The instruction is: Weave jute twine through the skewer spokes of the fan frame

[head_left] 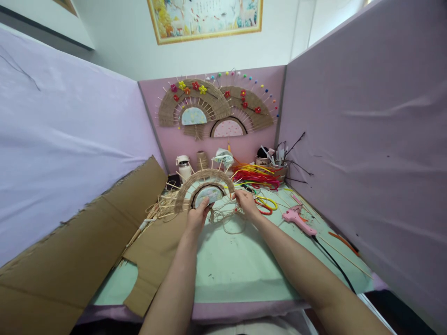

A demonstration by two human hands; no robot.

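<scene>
Held up over the table is a half-round woven fan (204,176), made of thin sticks with a band of brown twine woven through them. A pale blue patterned half disc (211,195) forms its centre. My left hand (199,215) grips the fan at the bottom of this half disc, thumb on the front. At the right end of the woven band, my right hand (244,202) is closed with its fingertips pinched, seemingly on the twine at the band's edge. Loose twine (233,223) hangs in loops below, between the hands.
Right of my hands lie scissors (268,203) and a pink glue gun (298,221) with a black cord. Coloured pipe cleaners (256,174), a twine spool (201,159) and a bottle (184,168) stand behind. Cardboard (104,223) is at left. Two finished fans (223,104) hang on the back panel.
</scene>
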